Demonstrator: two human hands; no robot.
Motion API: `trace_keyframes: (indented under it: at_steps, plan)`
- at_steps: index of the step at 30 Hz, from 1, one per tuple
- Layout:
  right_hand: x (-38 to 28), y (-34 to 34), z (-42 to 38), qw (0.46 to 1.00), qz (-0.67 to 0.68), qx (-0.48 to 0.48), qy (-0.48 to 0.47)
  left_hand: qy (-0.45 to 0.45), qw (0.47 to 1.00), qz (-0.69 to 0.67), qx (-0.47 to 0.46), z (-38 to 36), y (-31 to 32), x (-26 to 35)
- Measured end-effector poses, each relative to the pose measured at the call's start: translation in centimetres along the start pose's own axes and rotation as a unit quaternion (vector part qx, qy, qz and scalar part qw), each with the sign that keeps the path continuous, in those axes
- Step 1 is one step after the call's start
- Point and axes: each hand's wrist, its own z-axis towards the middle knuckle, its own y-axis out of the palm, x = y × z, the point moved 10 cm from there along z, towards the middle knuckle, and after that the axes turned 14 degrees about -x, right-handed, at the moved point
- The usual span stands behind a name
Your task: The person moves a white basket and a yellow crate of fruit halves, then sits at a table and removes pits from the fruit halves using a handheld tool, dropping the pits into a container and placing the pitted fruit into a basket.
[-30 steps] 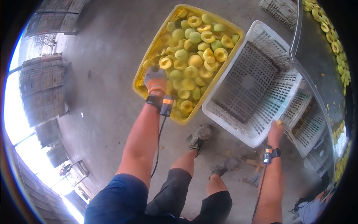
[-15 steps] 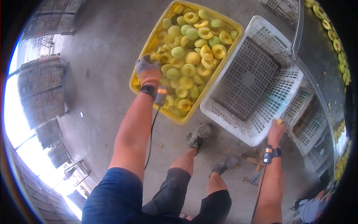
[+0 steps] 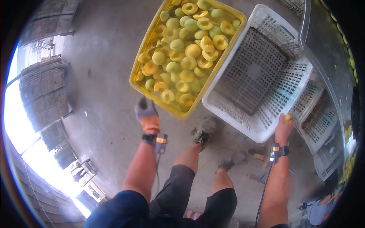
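Note:
My left hand (image 3: pixel 146 113), in a grey and orange glove, is just outside the near left corner of a yellow crate (image 3: pixel 178 113). Its fingers look curled but apart, and I see nothing between them. Halved peaches (image 3: pixel 188 62), some cut side up with hollow centres and some skin side up, fill the crate in liquid. My bare right hand (image 3: pixel 282 129) is closed around a small tool with a yellowish handle (image 3: pixel 288 116); the rest of it is hard to make out. That hand is beside the near right corner of a white perforated basket (image 3: pixel 262 137).
More white baskets (image 3: pixel 319 125) stand at the right, below a metal-edged table (image 3: pixel 325 72) with fruit along its far side. Stacked crates (image 3: pixel 43 89) line the left. My shoes (image 3: pixel 203 133) are on the concrete floor near both containers, and a wooden piece (image 3: pixel 260 156) lies close by.
My left hand has drawn back from over the yellow crate's left side to outside its near edge. My right hand keeps its hold beside the basket. The containers sit slightly higher in view.

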Motion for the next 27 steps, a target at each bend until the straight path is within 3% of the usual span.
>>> trace_keyframes:
  at_steps: [1,2,3,5,7,9,10,14,19,20,24,27]
  plan:
    - [0.0,0.0,-0.2,1.000,0.016,0.017,-0.013,-0.082,0.991,-0.107,0.001,-1.5,1.2,-5.4]
    - [0.0,-0.1,-0.4,0.999,0.032,0.032,-0.025,-0.215,0.945,-0.242,-0.040,-3.9,2.9,-5.7]
    - [0.1,0.0,-0.2,0.999,0.027,0.022,-0.018,-0.338,0.861,-0.370,-0.080,-7.0,5.8,-4.7]
    - [0.4,0.1,-0.1,1.000,0.013,0.002,-0.002,-0.194,0.909,-0.335,-0.153,-5.7,9.7,-7.5]
    - [0.2,0.2,-0.4,0.998,0.059,-0.003,-0.004,-0.167,0.889,-0.403,-0.139,-5.3,11.6,-7.6]
    - [0.3,0.3,-0.4,0.998,0.063,-0.003,-0.001,-0.255,0.782,-0.567,-0.036,-5.7,13.4,-9.1]
    - [0.5,0.1,-0.1,0.999,0.043,0.002,0.002,-0.252,0.771,-0.585,-0.021,-5.6,13.7,-8.9]
    - [0.9,0.0,-0.1,0.998,0.067,0.013,0.002,-0.320,0.777,-0.543,0.002,-4.6,13.0,-8.2]
    - [0.7,0.0,0.1,1.000,0.000,-0.011,0.020,-0.316,0.782,-0.536,0.015,-4.0,11.7,-6.0]
    - [0.7,-0.1,0.2,1.000,-0.008,-0.013,0.022,-0.349,0.783,-0.514,0.031,-4.0,11.4,-6.1]
    - [0.8,-0.2,-0.1,0.999,-0.009,-0.013,0.032,-0.339,0.779,-0.528,0.019,-2.7,11.4,-8.7]
    - [1.5,0.0,0.0,1.000,0.004,-0.007,0.028,-0.354,0.778,-0.519,0.028,-2.5,9.9,-4.2]
